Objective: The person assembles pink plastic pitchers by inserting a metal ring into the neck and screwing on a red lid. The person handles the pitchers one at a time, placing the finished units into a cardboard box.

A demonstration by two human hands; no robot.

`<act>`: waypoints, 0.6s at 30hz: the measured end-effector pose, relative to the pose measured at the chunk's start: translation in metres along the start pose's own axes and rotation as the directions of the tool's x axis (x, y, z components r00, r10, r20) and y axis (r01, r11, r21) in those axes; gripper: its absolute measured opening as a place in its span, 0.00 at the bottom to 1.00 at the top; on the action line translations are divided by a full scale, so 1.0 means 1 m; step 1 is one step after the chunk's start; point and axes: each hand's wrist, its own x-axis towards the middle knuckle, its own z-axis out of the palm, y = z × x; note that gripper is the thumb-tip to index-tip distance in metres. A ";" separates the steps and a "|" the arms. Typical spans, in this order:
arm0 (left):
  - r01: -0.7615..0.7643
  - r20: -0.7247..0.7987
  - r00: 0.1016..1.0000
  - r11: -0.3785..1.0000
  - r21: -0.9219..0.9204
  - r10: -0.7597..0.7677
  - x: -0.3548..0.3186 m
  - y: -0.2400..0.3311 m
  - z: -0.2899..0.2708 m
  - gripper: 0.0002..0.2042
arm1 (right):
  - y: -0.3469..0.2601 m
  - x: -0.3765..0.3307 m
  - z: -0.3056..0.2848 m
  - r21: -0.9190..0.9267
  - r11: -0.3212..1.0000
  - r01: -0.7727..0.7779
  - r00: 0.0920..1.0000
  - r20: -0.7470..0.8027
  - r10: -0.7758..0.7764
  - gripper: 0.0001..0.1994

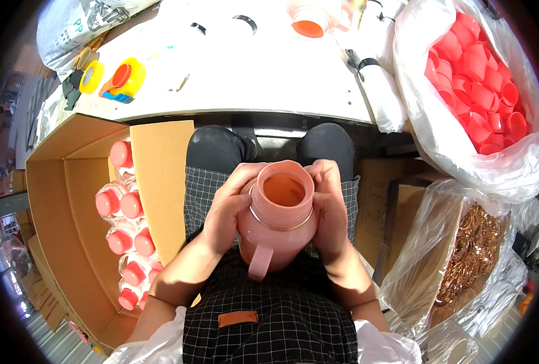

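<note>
Pink jug (278,239) over checked apron (269,340), mouth up — L hand (225,209) & R hand (331,209) gripping opp. sides nr. neck (283,212); prob. light, stiff plastic, smooth so maybe slippery, not esp. fragile — best hold: both sides, or handle (261,262) if using one hand.

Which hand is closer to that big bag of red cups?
Right. The right hand is left of the bag; the left hand is farther off, across the pink jug.
</note>
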 end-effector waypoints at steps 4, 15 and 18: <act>0.142 0.148 0.981 0.983 -0.115 -0.124 0.009 0.003 -0.012 0.21 | -0.008 0.016 -0.011 -0.065 0.978 -0.198 0.960 0.190 0.207 0.11; -0.057 -0.231 0.969 0.992 0.113 0.083 0.019 -0.012 -0.002 0.17 | -0.069 0.007 0.024 -0.609 0.728 0.316 0.930 0.351 -0.110 0.35; 0.194 -0.390 0.903 0.981 -0.006 -0.181 -0.018 -0.038 -0.017 0.20 | -0.081 -0.013 0.020 -0.469 0.553 0.689 0.723 0.385 -0.574 0.36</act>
